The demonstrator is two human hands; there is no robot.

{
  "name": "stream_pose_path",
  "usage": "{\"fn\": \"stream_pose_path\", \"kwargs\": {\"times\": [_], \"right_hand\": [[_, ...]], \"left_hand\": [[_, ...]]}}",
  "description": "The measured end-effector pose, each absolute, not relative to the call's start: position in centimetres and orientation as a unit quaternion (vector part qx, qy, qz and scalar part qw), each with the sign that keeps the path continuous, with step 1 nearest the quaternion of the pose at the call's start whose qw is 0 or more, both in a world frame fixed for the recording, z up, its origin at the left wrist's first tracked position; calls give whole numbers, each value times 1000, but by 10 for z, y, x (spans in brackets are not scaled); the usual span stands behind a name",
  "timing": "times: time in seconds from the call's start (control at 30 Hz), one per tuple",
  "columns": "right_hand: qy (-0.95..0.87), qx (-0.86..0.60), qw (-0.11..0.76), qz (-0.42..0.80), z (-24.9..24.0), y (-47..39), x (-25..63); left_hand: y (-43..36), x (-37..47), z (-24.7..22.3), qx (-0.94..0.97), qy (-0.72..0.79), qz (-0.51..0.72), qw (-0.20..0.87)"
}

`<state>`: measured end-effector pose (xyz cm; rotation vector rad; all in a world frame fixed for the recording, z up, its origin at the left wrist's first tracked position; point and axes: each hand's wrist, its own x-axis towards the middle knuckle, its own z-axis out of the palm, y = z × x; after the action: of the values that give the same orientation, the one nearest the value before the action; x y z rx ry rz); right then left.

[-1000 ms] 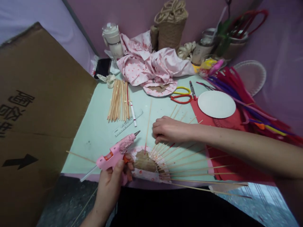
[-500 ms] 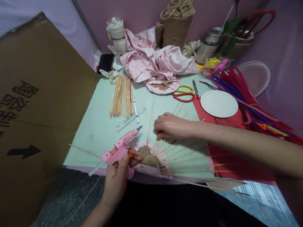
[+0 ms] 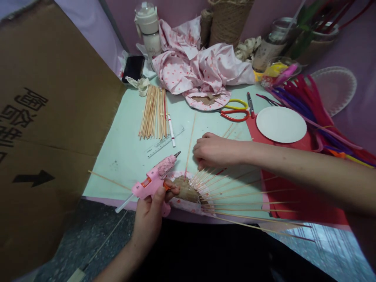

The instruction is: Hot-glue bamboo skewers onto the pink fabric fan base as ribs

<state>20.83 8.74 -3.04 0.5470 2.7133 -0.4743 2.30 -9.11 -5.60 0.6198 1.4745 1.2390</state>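
My left hand (image 3: 154,209) is wrapped round a pink glue gun (image 3: 154,178), its nozzle pointing up and to the right. Beneath and beside the gun lies a round cardboard piece (image 3: 185,189) edged with spotted cloth. Thin wooden sticks (image 3: 235,193) fan out from it to the right, and one stick (image 3: 190,143) stands out toward the back. My right hand (image 3: 213,149) hovers over or rests on the upper sticks with its fingers curled down; what its fingertips hold, if anything, is hidden.
Behind are a bundle of sticks (image 3: 153,113), a ruler (image 3: 164,144), a marker (image 3: 171,131), scissors (image 3: 236,114) and crumpled cloth (image 3: 205,70). A white plate (image 3: 281,124) lies on red sheets (image 3: 308,199) at the right. A large cardboard panel (image 3: 58,129) borders the left.
The camera view has shifted, so the table's objects appear slightly higher and larger. Both hands keep nearly the same places over the work, the left still holding the glue gun.
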Motion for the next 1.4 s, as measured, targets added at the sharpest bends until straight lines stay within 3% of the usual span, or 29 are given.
{"fn": "stream_pose_path", "kwargs": {"times": [0.7, 1.07, 1.27, 1.4], "right_hand": [[943, 181, 258, -102, -19, 88, 187], [944, 208, 212, -142, -22, 89, 197], [924, 220, 111, -294, -22, 93, 215], [929, 213, 71, -294, -24, 94, 223]], "left_hand": [[-92, 24, -57, 255, 622, 512, 535], [-91, 24, -52, 250, 633, 501, 535], [-92, 22, -55, 246, 619, 506, 547], [-93, 22, -54, 248, 618, 503, 550]]}}
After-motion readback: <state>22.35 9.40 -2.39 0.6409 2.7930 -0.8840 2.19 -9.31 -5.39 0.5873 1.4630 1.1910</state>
